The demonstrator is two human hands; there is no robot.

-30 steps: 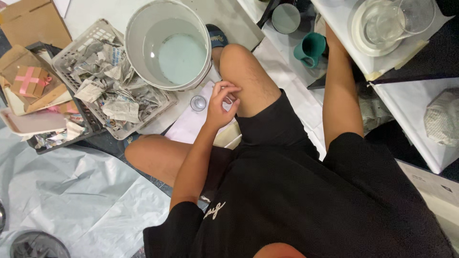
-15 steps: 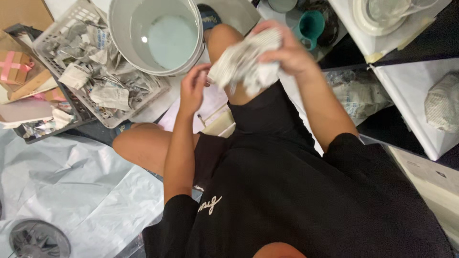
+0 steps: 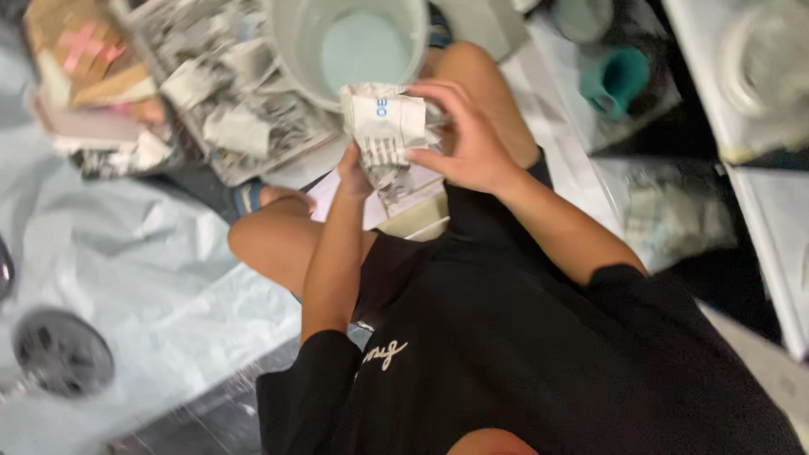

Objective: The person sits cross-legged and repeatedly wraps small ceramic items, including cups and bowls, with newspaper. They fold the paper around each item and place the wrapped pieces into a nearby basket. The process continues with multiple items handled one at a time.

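I sit on the floor with bare knees and a black shirt. Both hands hold a crumpled piece of newspaper (image 3: 386,126) above my lap. My right hand (image 3: 468,139) grips its right side from above, fingers curled over the top edge. Gripping the lower left part from underneath is my left hand (image 3: 354,167). Just beyond the paper stands a white bucket (image 3: 295,42) with pale blue liquid (image 3: 364,49) inside.
A tray of torn newspaper strips (image 3: 227,109) lies left of the bucket, with cardboard pieces (image 3: 84,67) beside it. A teal cup (image 3: 619,80) lies on the floor at the right. Plastic sheeting (image 3: 126,270) covers the floor at the left. A round metal drain (image 3: 61,352) shows lower left.
My right hand reached to the right, came back with a crumpled newspaper piece and brought it to the middle. My left hand has taken hold of it from below.
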